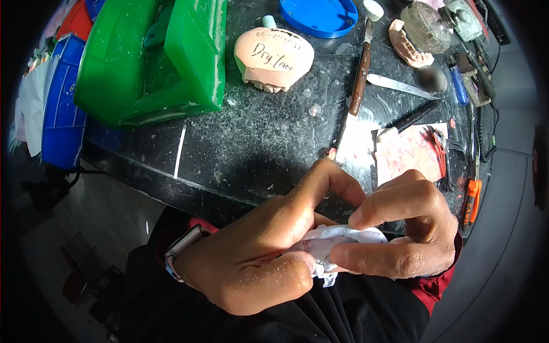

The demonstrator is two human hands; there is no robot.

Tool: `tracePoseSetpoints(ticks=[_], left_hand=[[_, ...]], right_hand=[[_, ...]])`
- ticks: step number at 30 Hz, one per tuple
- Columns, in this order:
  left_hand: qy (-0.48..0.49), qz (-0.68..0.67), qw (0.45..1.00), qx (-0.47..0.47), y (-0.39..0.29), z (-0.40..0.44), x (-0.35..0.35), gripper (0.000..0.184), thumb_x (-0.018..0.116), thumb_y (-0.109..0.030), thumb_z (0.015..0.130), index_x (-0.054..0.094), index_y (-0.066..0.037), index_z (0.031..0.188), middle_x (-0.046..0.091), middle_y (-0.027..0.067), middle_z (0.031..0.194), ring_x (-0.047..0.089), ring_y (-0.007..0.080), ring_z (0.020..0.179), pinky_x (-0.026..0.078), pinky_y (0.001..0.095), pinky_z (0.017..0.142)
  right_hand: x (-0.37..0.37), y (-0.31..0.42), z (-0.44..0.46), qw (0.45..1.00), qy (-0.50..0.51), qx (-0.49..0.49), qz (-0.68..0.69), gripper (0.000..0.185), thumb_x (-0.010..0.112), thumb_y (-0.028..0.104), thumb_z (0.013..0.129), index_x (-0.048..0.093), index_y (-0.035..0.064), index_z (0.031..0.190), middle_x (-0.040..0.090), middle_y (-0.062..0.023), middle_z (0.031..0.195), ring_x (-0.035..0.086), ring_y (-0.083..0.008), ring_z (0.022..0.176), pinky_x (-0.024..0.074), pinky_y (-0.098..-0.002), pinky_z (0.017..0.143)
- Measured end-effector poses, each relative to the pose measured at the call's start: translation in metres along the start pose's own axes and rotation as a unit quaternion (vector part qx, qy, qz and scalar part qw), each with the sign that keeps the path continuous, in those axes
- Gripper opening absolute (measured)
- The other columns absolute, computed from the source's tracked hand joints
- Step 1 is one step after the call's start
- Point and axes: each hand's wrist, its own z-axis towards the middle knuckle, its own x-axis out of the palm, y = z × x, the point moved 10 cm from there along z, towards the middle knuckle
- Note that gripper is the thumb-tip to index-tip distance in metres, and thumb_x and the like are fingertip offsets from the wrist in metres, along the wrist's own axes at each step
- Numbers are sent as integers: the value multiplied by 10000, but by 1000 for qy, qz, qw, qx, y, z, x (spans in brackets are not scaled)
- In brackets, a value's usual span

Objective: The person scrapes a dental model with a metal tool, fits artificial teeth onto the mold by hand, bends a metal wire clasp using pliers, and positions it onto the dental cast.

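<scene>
Head view: left hand (pixel 257 251) and right hand (pixel 406 228) both closed on a crumpled white cloth-like piece (pixel 326 246), thumbs pressing it, right index finger curled over its upper edge, all of it held above the lap at the near edge of the black, dusty counter (pixel 257 154). Beyond them on the counter, a brown-handled knife (pixel 359 86), a pink-smeared sheet (pixel 409 151) and an orange-capped item marked CAMEL (pixel 472 197) toward the right; dental cast with handwriting (pixel 274 57) just right of the green bin (pixel 154 63), blue round lid (pixel 320 16) behind cast, second toothed cast (pixel 407 46) farther right.
</scene>
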Motion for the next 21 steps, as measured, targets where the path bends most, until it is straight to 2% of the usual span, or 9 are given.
tracePoseSetpoints(ticks=[2, 5, 8, 9, 12, 15, 17, 21], left_hand=[[-1, 3, 1000, -12, 3, -1, -2, 746, 451, -229, 583, 180, 30, 1228, 455, 166, 1113, 470, 176, 1043, 354, 294, 892], [-14, -1, 1000, -7, 4, -2, -4, 743, 455, -238, 589, 183, 26, 1227, 460, 172, 1106, 476, 176, 1034, 363, 299, 886], [-52, 5, 997, 53, -7, -1, -8, 729, 473, -248, 612, 185, 36, 1220, 465, 186, 1097, 483, 188, 1022, 372, 308, 874], [-73, 19, 993, 90, -12, -4, -11, 692, 492, -210, 625, 195, 41, 1197, 473, 209, 1082, 498, 200, 1004, 385, 312, 866], [-87, 165, 937, 296, -34, -17, -7, 588, 549, -95, 662, 224, 56, 1129, 499, 276, 1036, 540, 238, 953, 424, 323, 840], [-108, 310, 869, 371, -47, -26, 0, 464, 563, 22, 667, 256, 32, 1014, 502, 351, 961, 604, 277, 841, 495, 310, 740], [-98, 349, 841, 401, -51, -28, 5, 442, 578, 10, 687, 257, 23, 990, 499, 371, 943, 614, 300, 828, 512, 305, 702], [-65, 383, 817, 426, -52, -28, 11, 377, 572, -21, 768, 260, 3, 979, 490, 388, 936, 610, 365, 866, 535, 362, 737]], right_hand=[[1, 3, 0, 999, 8, -33, -25, 218, 788, 129, 595, 702, 121, 794, 554, -86, 864, 534, -152, 675, 421, -232, 560], [2, -1, -2, 999, 8, -22, -24, 210, 797, 158, 589, 698, 122, 771, 550, -86, 853, 533, -146, 663, 409, -222, 551], [-2, -4, 1, 999, 12, -1, -43, 233, 808, 193, 585, 685, 118, 767, 537, -77, 834, 530, -137, 660, 394, -216, 540], [-4, -5, 2, 999, 12, 6, -50, 240, 811, 203, 585, 680, 117, 767, 533, -74, 828, 528, -134, 658, 390, -215, 536], [-10, -6, 3, 997, 11, 12, -71, 265, 814, 232, 597, 664, 110, 779, 511, -77, 808, 513, -124, 645, 382, -212, 530], [-14, -6, 3, 997, 11, -2, -74, 275, 814, 244, 606, 656, 107, 784, 497, -86, 808, 504, -121, 646, 381, -209, 534], [-16, -6, 2, 997, 13, -8, -70, 278, 816, 244, 608, 654, 104, 786, 491, -92, 821, 504, -125, 663, 384, -207, 540], [-17, -8, 2, 999, 3, 10, -47, 274, 819, 228, 603, 653, 113, 787, 486, -91, 842, 504, -132, 687, 394, -209, 548]])
